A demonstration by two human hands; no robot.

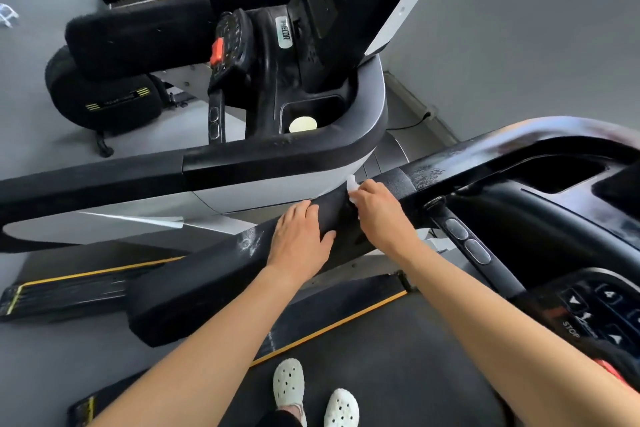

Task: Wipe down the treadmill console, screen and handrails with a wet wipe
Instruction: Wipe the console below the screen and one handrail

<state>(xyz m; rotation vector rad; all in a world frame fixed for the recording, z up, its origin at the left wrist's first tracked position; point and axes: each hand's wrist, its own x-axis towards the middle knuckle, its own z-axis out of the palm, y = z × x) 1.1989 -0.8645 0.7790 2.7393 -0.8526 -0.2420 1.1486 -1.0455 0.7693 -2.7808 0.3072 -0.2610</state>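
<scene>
Head view: the wet wipe (351, 185) is bunched under the right hand (377, 210), whose fingers curl down over it and press it onto the black left handrail (221, 274) where the rail meets the console (540, 191). Only a white corner of the wipe shows past the fingertips; the rest is hidden under the hand. The left hand (301, 236) lies just beside it, fingers wrapped over the same rail with the thumb on the near side, holding nothing else. The console is cut off at the right edge, its keypad half seen, with "STOP" (570, 329) readable. The neighbouring treadmill (277, 87) carries a "PRECOR" label (284, 32).
</scene>
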